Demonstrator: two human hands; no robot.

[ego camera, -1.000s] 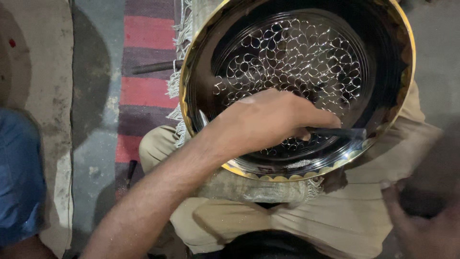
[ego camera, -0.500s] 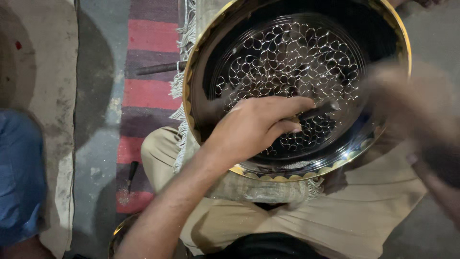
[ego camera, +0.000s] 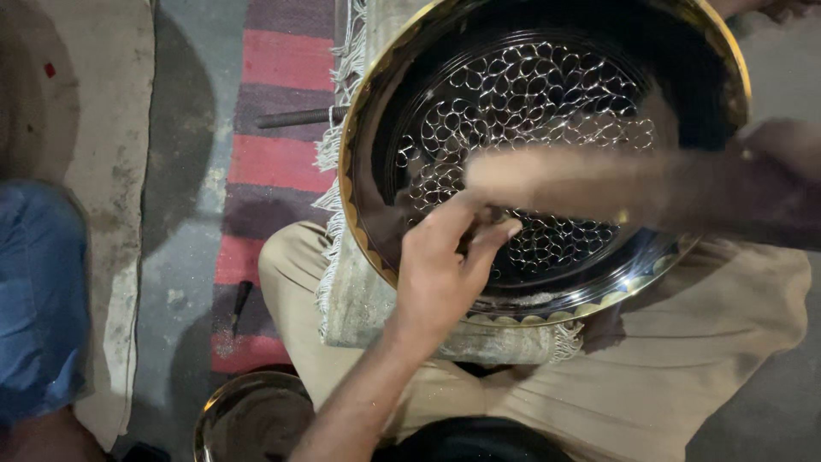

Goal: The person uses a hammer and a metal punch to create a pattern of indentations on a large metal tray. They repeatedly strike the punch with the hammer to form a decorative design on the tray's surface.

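Your left hand (ego camera: pixel 440 274) has its grip pinched on a small dark tool (ego camera: pixel 489 216), thumb and fingers (ego camera: pixel 487 244) closed around it, tip set on the inner face of the round metal tray (ego camera: pixel 376 154). Your right hand (ego camera: pixel 770 171) comes in from the right edge, heavily motion-blurred; it swings a long pale handle (ego camera: pixel 564 175) across the tray, and I can't tell how that grip sits.

Tray: dark, polished, gold-coloured rim, centre covered with a chased pattern of small loops. It rests tilted on your lap over a fringed grey cloth (ego camera: pixel 359 299), above beige trousers (ego camera: pixel 667 393).

Left of you: red-and-purple striped rug (ego camera: pixel 274 162) with a dark metal rod (ego camera: pixel 299 117) lying on it. A second round metal dish (ego camera: pixel 252 419) sits at the bottom edge. Blue fabric (ego camera: pixel 38 299) at far left.
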